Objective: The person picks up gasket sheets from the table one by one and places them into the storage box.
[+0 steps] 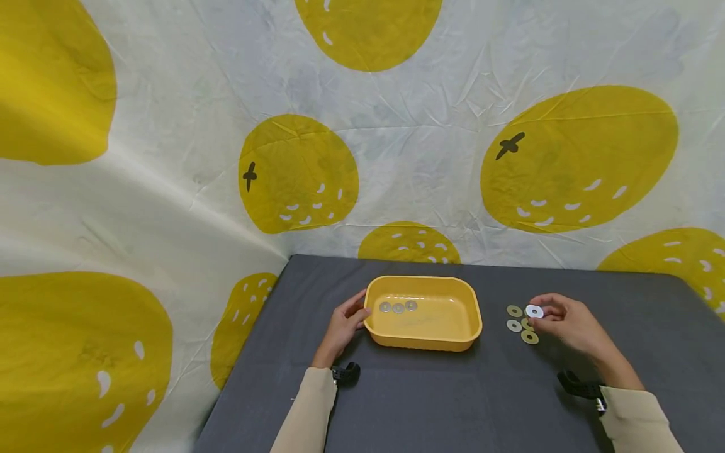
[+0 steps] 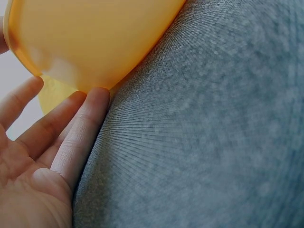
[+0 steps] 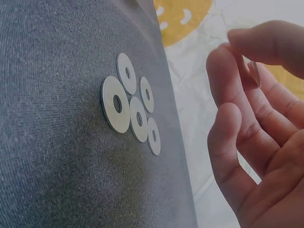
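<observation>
My right hand [image 1: 569, 322] pinches a flat metal washer [image 1: 534, 311] between thumb and fingertips, raised over the table. In the right wrist view the fingers hide most of that washer [image 3: 255, 73]. Below and to the left of this hand, several more washers [image 3: 109, 104] lie flat in a close group on the cloth. My left hand [image 1: 343, 324] holds the left end of a yellow plastic tray [image 1: 423, 345], thumb over the rim. Its other fingertips touch the tray's outer wall [image 2: 95, 42]. Inside the tray, three washers [image 1: 399, 309] lie in a row towards the left.
A dark grey cloth [image 1: 419, 402] covers the table under the tray and washers. Behind and to the left hangs a white sheet [image 1: 408, 170] with large yellow fruit prints. Each wrist wears a black strap [image 1: 347, 375].
</observation>
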`<state>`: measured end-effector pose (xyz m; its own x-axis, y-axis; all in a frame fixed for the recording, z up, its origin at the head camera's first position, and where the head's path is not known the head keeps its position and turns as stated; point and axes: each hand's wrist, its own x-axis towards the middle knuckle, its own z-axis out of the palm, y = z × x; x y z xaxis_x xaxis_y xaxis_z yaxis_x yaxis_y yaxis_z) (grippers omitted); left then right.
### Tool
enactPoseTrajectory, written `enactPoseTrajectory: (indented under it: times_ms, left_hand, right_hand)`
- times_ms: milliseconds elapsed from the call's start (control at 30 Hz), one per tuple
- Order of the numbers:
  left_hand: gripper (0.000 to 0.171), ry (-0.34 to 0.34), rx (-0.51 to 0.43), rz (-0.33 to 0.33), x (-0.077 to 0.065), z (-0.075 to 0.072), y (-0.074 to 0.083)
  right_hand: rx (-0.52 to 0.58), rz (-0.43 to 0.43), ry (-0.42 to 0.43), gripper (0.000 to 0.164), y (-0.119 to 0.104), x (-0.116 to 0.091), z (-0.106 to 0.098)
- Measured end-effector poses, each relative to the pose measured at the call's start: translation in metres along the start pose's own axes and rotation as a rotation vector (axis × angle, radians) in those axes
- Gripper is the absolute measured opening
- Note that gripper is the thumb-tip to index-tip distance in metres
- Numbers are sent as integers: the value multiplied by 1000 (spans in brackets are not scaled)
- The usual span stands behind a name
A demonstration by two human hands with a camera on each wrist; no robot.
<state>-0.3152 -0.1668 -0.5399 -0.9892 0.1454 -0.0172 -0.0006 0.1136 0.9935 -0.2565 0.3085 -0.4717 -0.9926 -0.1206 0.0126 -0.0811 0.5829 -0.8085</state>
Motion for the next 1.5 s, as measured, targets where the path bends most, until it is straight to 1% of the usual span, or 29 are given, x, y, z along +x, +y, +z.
enactPoseTrajectory:
  times_ms: [233, 433, 700, 767, 1000, 1233, 1367, 1500]
  left_hand:
    - [53, 3, 8, -13, -1, 0, 1]
    - [55, -12, -17, -20, -3, 0, 4]
    - [56, -40, 8, -26, -10, -1, 23]
    - [56, -39, 6, -25, -10, -1, 22]
    - [55, -9, -8, -12, -3, 1, 5]
    - [54, 0, -1, -5, -2, 1, 2]
    - [55, -16, -4, -12, -1, 0, 4]
    - [56, -34, -7, -16, -10, -1, 22]
  right_hand:
    - [-124, -26, 92, 41, -6, 0, 5]
    - [-182, -54, 146, 40, -11, 0, 9]
    - [-226, -107, 194, 34, -12, 0, 12]
    - [-238, -114, 199, 33, -13, 0, 13]
    - [-261, -121, 207, 34, -16, 1, 16]
    - [-265, -128, 186, 34, -24, 1, 21]
    - [-257, -124, 163, 34, -30, 1, 25]
    - [-245, -126, 147, 34, -37, 1, 30]
